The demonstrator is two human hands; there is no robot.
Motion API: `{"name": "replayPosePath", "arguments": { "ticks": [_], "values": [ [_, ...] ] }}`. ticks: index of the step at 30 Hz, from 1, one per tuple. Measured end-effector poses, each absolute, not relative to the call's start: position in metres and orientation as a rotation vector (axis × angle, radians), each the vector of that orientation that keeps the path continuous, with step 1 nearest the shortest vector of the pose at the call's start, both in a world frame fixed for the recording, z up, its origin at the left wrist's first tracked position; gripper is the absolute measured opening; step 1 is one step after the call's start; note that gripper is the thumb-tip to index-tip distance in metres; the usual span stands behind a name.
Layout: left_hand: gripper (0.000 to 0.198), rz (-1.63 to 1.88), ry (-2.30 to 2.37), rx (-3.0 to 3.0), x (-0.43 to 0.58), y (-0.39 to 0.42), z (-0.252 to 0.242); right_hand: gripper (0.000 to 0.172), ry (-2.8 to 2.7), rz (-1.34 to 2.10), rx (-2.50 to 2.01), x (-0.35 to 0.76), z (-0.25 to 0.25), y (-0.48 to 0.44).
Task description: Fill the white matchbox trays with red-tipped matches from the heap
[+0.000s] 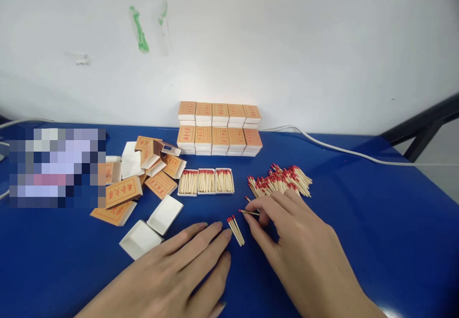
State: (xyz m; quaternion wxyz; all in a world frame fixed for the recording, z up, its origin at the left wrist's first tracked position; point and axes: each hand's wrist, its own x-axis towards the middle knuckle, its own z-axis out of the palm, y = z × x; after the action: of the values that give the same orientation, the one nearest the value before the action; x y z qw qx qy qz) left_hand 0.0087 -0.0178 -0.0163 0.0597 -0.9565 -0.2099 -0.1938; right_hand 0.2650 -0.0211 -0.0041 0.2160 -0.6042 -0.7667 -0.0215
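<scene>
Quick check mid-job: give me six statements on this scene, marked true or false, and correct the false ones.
1. Three filled match trays sit in a row. True.
2. The large match pile lies left of those trays. False: the pile lies to their right.
3. The right hand pinches a match. True.
4. The left hand grips a matchbox. False: its fingers extend beside the small match group.
5. Stacked matchboxes form two rows. True.
6. The tabletop is white. False: it is blue.
</scene>
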Motion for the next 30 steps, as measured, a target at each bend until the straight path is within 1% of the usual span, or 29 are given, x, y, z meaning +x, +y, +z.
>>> {"name": "replayPosePath", "arguments": {
  "ticks": [6,9,13,17,21,30],
  "values": [
    [0.036,-0.596,-0.650,-2.881,0.011,-0.017,-0.013,0.024,-2.090,0.062,-1.691,0.261,-0.003,-0.024],
    [0.036,-0.590,-0.668,-2.896,0.012,-0.016,-0.013,0.026,-2.082,0.096,-1.693,0.259,-0.002,-0.026],
    [0.036,-0.574,-0.647,-2.891,0.011,-0.015,-0.014,0.023,-2.065,0.106,-1.695,0.261,0.000,-0.026],
    [0.035,-0.598,-0.649,-2.875,0.010,-0.016,-0.015,0.018,-1.998,-0.094,-1.746,0.267,0.000,-0.022],
    [0.036,-0.593,-0.637,-2.865,0.008,-0.016,-0.015,0.020,-2.029,-0.239,-1.750,0.268,-0.002,-0.019],
    [0.048,-0.505,-0.630,-2.863,0.008,-0.010,-0.005,0.016,-2.022,-0.182,-1.745,0.266,-0.002,-0.020]
  ]
}}
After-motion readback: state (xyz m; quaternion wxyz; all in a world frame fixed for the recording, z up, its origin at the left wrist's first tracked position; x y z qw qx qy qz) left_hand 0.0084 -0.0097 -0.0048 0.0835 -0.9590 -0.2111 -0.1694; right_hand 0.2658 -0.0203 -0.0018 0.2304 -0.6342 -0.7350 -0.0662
